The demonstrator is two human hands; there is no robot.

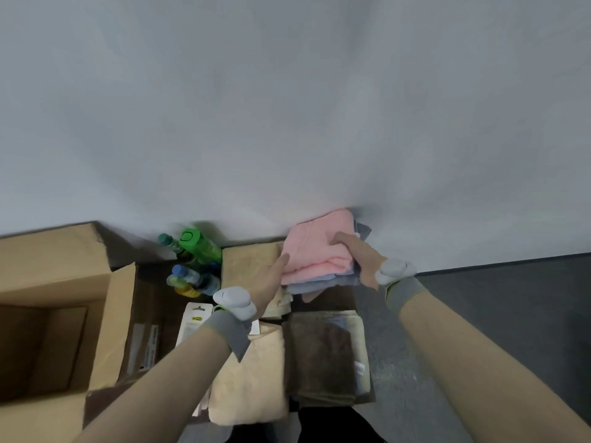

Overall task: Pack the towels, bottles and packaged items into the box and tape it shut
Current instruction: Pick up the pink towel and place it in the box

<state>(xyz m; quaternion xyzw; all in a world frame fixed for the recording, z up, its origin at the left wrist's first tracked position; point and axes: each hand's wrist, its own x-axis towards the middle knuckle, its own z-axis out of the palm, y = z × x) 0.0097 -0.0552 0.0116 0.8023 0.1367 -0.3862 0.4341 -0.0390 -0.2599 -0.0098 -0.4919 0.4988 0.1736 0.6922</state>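
Several stacked towels (316,254), pink topmost, grey beneath. Pressed by flat-fingered left hand (268,282), gripped by curled right hand (361,260).

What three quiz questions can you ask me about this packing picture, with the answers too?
1. True or false: the green plastic bottle is inside the open brown cardboard box.
2. What colour is the fluffy folded towel gripped by the right hand? A brown, B pink, C beige.
3. Fill the blank: the left hand has its fingers ___ (straight or curled).
Key: 1 false; 2 B; 3 straight.
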